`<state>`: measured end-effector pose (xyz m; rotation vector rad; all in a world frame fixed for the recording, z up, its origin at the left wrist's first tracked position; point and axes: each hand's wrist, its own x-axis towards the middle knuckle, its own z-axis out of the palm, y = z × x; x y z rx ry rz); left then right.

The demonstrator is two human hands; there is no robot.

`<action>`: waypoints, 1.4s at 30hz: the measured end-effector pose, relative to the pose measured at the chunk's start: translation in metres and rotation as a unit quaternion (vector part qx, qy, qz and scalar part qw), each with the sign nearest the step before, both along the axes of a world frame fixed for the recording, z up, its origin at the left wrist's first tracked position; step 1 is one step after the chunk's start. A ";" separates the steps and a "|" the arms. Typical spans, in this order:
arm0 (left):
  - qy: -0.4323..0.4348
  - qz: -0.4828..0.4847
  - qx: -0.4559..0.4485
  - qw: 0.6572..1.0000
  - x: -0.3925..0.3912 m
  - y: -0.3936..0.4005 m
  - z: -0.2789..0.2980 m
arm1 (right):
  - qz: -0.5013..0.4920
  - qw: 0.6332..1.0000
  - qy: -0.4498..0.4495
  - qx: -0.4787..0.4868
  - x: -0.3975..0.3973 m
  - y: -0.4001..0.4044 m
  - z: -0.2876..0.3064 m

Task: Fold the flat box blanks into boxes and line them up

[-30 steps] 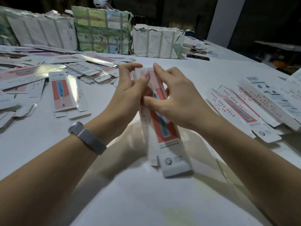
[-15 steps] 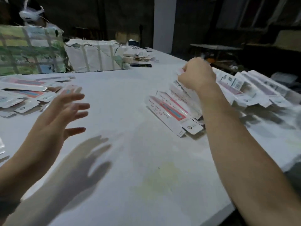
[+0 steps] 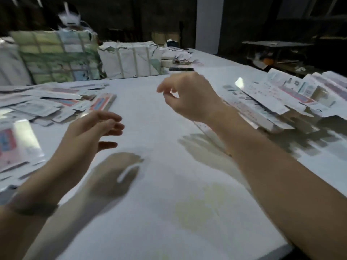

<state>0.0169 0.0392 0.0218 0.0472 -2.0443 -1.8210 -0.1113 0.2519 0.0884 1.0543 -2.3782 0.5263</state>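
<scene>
Leftmost, flat box blanks (image 3: 47, 107) lie scattered in a loose, overlapping heap on the white table (image 3: 161, 212), red-and-white printed faces up, one shiny blank (image 3: 20, 145) near the left edge catching the light. Behind them, along the far side of the table, stand wrapped bundles: a white one at the very edge, a green-patterned bundle (image 3: 56, 57) tied with straps, then a white strapped bundle (image 3: 131, 61) with torn paper. A white fan-like object (image 3: 69, 17) sits above the green one, blurred. The left hand (image 3: 90, 132) hovers over the bare middle of the table, fingers straight and slightly spread, holding nothing; a dark watch band (image 3: 32, 205) circles its wrist. Its shadow falls on the table just below. A faint yellowish stain (image 3: 199, 209) marks the surface nearer the camera. The right hand (image 3: 189, 96) hangs higher, wrist bent, fingers loosely curled downward, nothing in them. Beyond it a dark flat object (image 3: 181, 69) lies by some crumpled paper. To the right, folded boxes (image 3: 281, 102) lie side by side in a slanted, overlapping row reaching the right edge, partly hidden by the right forearm. The room behind is dark, with a pale pillar (image 3: 209, 23) and a dim second table (image 3: 277, 44) at the back right
</scene>
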 end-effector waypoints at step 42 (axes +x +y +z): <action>-0.075 -0.076 0.181 0.978 0.017 0.012 0.031 | 0.160 0.919 -0.217 -0.287 0.050 -0.066 -0.045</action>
